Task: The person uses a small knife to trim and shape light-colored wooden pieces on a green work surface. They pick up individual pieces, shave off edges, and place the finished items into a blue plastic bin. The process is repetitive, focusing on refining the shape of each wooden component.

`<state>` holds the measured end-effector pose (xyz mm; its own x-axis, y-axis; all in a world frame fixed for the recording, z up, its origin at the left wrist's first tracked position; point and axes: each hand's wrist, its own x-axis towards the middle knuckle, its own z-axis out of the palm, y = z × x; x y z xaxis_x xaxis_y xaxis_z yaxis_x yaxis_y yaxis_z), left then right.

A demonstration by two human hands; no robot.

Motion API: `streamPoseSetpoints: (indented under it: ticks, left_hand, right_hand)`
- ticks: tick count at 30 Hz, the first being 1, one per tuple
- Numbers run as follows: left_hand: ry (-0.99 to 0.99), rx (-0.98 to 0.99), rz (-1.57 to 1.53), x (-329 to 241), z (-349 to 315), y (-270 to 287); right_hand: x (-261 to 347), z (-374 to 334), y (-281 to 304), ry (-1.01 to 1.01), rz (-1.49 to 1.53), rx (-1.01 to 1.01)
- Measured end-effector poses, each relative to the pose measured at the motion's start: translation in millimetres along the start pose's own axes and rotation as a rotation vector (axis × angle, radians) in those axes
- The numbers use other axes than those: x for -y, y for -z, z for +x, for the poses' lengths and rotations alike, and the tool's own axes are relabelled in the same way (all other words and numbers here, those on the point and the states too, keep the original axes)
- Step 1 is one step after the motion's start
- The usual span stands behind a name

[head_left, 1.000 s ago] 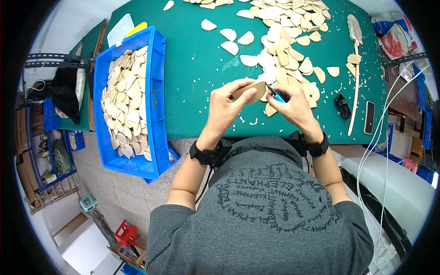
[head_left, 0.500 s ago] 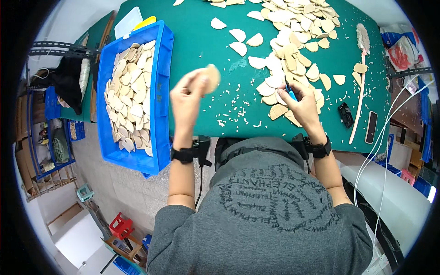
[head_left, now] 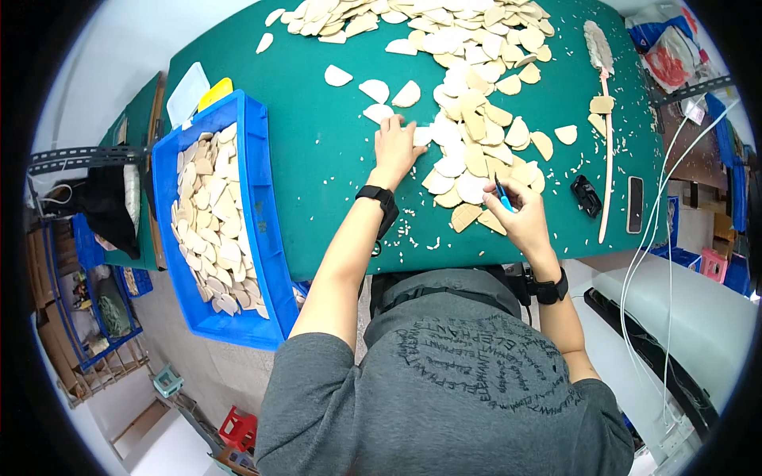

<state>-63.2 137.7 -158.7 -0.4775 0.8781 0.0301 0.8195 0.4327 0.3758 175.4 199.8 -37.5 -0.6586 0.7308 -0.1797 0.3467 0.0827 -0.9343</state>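
Observation:
My left hand (head_left: 395, 151) reaches over the green tabletop with its fingers spread. Its thumb and fingertips are beside a pale flat piece (head_left: 422, 136) at the pile's left edge; whether they touch it is hard to tell. Just beyond the fingers lies a half-round piece (head_left: 379, 113). My right hand (head_left: 520, 216) is closed around a small blue-handled tool (head_left: 504, 198) with a thin dark tip pointing away from me. Under and past that tip spreads a heap of tan, half-round flat pieces (head_left: 475, 159), which look like foam or board.
A blue plastic bin (head_left: 255, 186) filled with similar pieces stands at the left edge of the table (head_left: 317, 214). Pale scraps are scattered near the front edge. To the right lie a black object (head_left: 586, 196), a long-handled brush (head_left: 609, 159), a phone (head_left: 635, 205) and hanging white cables (head_left: 647, 246).
My left hand has moved right and away from me to the pile; the rounded piece it held is no longer visible in it. My right hand still grips the blue-handled tool. The view has shifted.

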Motion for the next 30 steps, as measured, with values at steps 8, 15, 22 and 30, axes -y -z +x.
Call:
streamPoseSetpoints:
  ticks: [8, 15, 22, 30]
  left_hand:
    - [0.436, 0.129, -0.508, 6.3, -25.4, 41.4]
    - [0.382, 0.224, -1.822, -41.5, -89.9, 114.1]
    - [0.473, 0.001, -1.819, -67.7, -114.8, 131.5]
    - [0.396, -0.168, -1.585, -81.7, -127.6, 145.0]
  right_hand:
    - [4.3, 2.2, -2.1, -0.033, -0.058, 0.034]
    - [20.8, 14.7, -31.0, 0.071, 0.033, 0.216]
    - [26.8, 9.8, -37.7, 0.035, 0.093, 0.328]
    - [40.2, -2.8, -38.3, 0.153, 0.034, 0.307]
